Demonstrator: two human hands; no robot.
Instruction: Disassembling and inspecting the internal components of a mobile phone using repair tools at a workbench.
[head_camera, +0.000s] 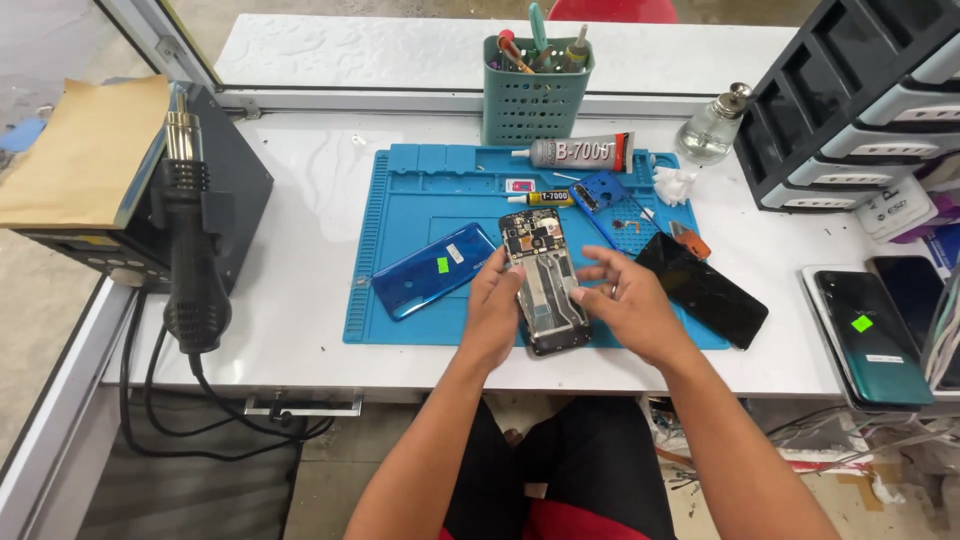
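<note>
Opened phone (545, 280): left hand (492, 310) grips edge; right hand (628, 305) fingers spread, touching side.

Grey glue tube (575, 152) behind blue mat; black screen (702, 289) at right.

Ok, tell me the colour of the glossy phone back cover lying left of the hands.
The glossy phone back cover is blue with a small green sticker, shown in the head view.

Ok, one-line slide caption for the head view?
Both hands, left and right, steady an opened phone on a blue mat, beside its back cover.
</note>
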